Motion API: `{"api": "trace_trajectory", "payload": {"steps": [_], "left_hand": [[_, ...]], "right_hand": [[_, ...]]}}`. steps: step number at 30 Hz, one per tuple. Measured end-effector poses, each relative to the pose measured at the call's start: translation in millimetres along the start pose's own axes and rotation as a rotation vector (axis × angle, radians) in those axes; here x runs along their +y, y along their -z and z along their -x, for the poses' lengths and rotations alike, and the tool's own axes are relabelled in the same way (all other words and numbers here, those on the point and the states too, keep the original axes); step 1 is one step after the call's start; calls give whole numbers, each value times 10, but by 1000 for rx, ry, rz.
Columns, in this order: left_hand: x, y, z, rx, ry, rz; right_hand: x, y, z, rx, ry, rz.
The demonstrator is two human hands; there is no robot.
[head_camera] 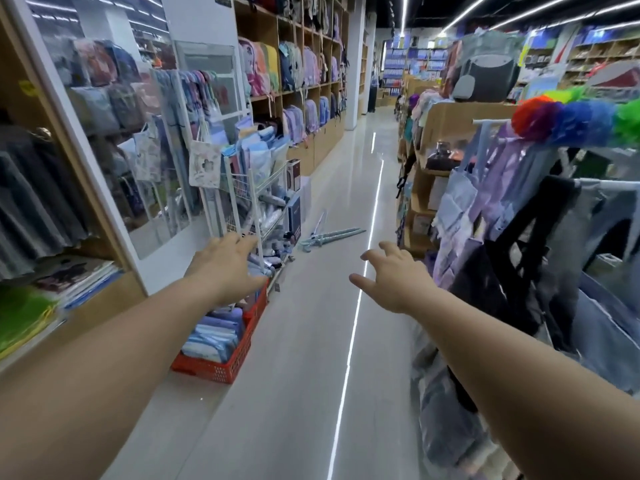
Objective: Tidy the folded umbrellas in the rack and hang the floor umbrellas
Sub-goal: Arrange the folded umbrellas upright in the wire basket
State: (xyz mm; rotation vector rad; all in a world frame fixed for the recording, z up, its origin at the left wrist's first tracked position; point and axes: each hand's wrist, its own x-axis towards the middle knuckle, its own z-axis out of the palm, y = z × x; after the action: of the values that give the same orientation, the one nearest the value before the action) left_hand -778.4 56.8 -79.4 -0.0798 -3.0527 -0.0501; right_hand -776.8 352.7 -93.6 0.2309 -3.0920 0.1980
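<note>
A white wire rack [254, 202] stands on the left of the aisle, its tiers holding folded umbrellas [272, 220]. Long pale blue umbrellas [329, 236] lie on the floor just beyond the rack's foot. More long umbrellas [194, 88] hang above the rack. My left hand [227, 263] reaches forward in front of the rack's lower tiers, fingers spread, holding nothing. My right hand [389, 277] is stretched out over the aisle floor, fingers apart and empty, well short of the floor umbrellas.
A red crate [239, 355] of blue packs sits on the floor near the rack. Backpack shelves [304, 74] line the left wall. Hanging tote bags [512, 244] and a colourful duster [571, 121] crowd the right. The glossy aisle floor [311, 375] runs ahead.
</note>
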Motion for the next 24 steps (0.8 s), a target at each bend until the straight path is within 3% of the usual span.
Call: {"api": "trace_trajectory", "payload": {"steps": [13,20,24], "left_hand": [[-308,-563,-3238,-100,-84,76],[-268,-1106,-4782,-159,-36,63],[-238,-1397,-5644,-197,91,112]], "right_hand": [[256,-282,-3133,-62,-58,-11],[811,-701,-4806,-77,-37,-55],[1161,-931,-5896,-119,29,-92]]}}
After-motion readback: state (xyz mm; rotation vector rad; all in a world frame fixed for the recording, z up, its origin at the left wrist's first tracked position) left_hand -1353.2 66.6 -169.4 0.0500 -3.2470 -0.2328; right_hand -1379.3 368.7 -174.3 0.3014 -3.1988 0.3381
